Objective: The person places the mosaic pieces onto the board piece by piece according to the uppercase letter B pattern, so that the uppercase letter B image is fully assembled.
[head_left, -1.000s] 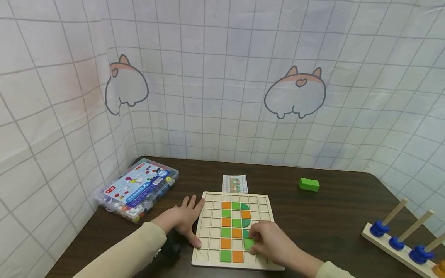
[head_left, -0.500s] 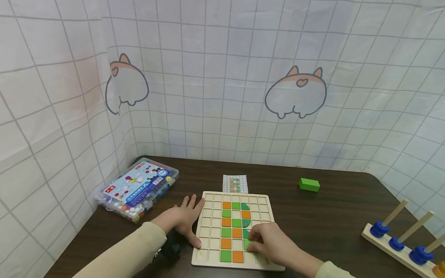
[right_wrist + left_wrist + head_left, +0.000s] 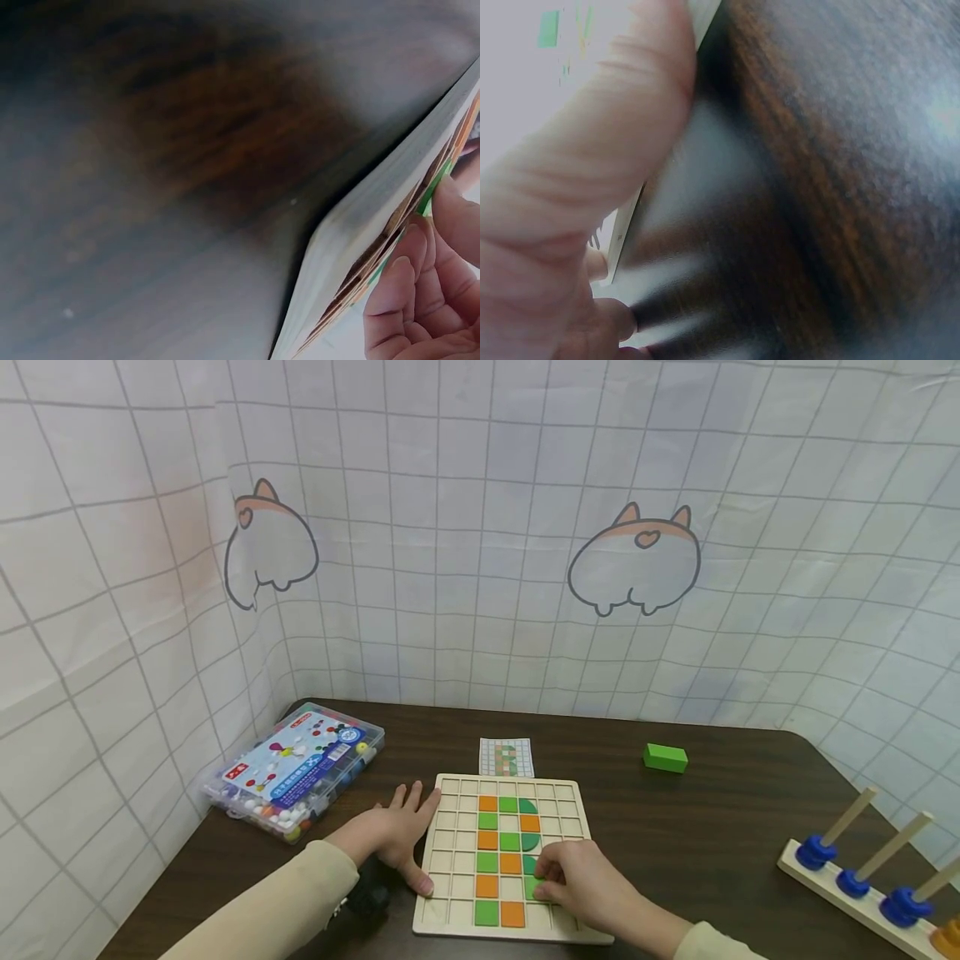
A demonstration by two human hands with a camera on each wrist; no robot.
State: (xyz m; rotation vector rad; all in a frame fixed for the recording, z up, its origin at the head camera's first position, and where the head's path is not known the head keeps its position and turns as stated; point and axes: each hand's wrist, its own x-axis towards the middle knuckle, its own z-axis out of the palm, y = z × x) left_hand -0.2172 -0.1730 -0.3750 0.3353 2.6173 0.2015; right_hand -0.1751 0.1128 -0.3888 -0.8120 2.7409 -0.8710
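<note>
A pale wooden grid board (image 3: 450, 843) lies flat on the table, with orange, light green and dark green tiles in its middle columns. My left hand (image 3: 401, 835) rests at its left edge, fingers spread and thumb on the rim. Over the right half of the board, my right hand (image 3: 581, 877) pinches a light green tile (image 3: 532, 887) between thumb and fingers. That tile sits in or just over a cell below a dark green rounded tile (image 3: 529, 865); partly hidden by the fingers, its seating is unclear. The right wrist view shows the green tile's edge (image 3: 431, 191) between thumb and fingertips.
A small printed pattern card (image 3: 506, 757) lies behind the board. To the left is a clear plastic case (image 3: 296, 768) of coloured balls. A green block (image 3: 665, 757) stands back right, and a peg stand with blue rings (image 3: 851, 889) is at the right edge.
My right hand has shifted slightly down and left with the light green tile, which now lines up more with the cell column. The left hand stays put.
</note>
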